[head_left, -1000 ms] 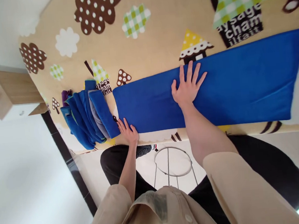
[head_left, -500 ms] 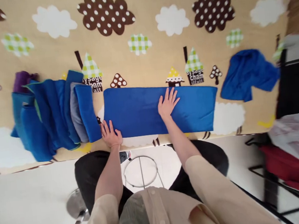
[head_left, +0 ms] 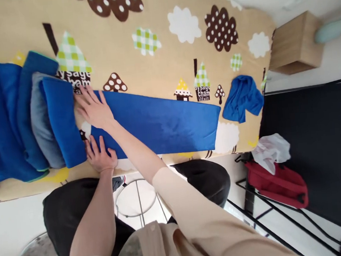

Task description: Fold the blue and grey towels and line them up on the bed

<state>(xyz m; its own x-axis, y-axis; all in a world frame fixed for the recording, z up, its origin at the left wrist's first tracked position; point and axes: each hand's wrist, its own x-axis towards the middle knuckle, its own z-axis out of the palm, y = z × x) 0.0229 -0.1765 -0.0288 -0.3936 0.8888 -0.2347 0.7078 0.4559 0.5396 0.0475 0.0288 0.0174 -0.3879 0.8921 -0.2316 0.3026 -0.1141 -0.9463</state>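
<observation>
A long blue cloth (head_left: pixel 161 125), folded into a flat strip, lies along the near side of the table. My left hand (head_left: pixel 101 158) rests on its near left corner, fingers spread and partly past the edge. Over the far left corner, my right hand (head_left: pixel 95 110) lies flat with fingers apart. Just left of both hands is a row of folded cloths: a bright blue one (head_left: pixel 64 122) closest, then a grey-blue one (head_left: pixel 43 120) and several more blue ones. A crumpled blue cloth (head_left: pixel 241 98) lies at the right end of the table.
A patterned beige tablecloth (head_left: pixel 165 72) covers the table. To the right are a wooden box (head_left: pixel 297 47), a black panel (head_left: pixel 316 142), a red bag (head_left: pixel 277 186) and a white plastic bag (head_left: pixel 270 150). Below the near edge stands a round metal-framed stool (head_left: pixel 136 197).
My right hand has moved left along the blue strip, from its middle to its left end. My left hand stays at the near left corner. The view has turned toward the right.
</observation>
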